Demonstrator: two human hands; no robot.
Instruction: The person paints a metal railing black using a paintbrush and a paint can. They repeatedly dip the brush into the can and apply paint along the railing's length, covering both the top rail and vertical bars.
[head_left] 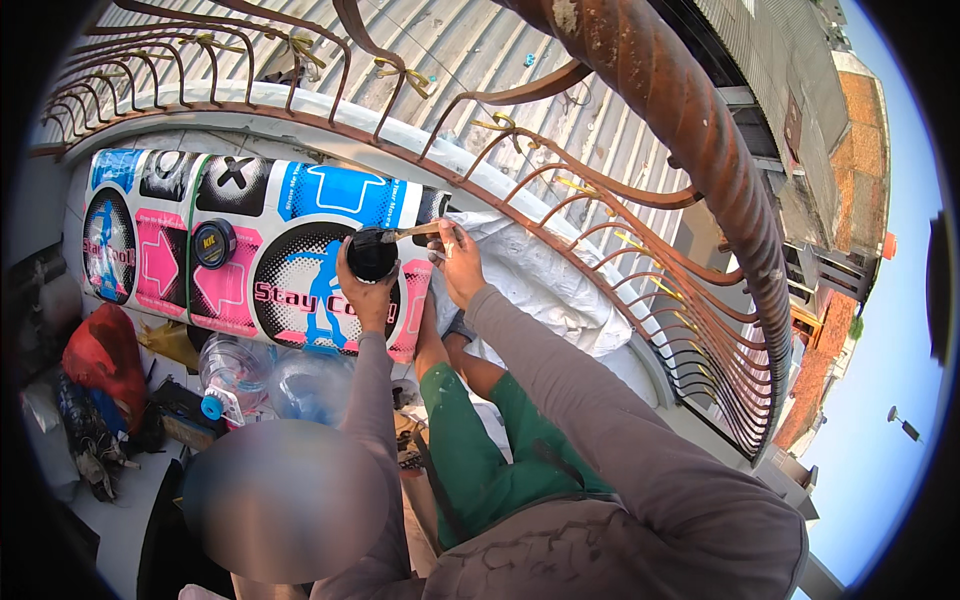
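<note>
My left hand [366, 300] is wrapped round a small black pot [372, 262], held over a colourful printed mat [230, 300]. Between the closed fingers of my right hand [459, 264] is the pale handle of a paintbrush [418, 230]. Its bristle end meets the pot's rim at the top right; whether the tip is inside the pot I cannot tell. To the left of the pot, a round black lid or tin [213, 243] with a yellow mark rests on the mat. The pot's contents look dark.
A curved rusty metal railing [420, 140] bounds the far and right sides. White crumpled sheeting [540, 290] lies right of the mat. Large clear plastic bottles [310, 385] stand near my left forearm. A red bag [105, 355] and clutter sit at the far left.
</note>
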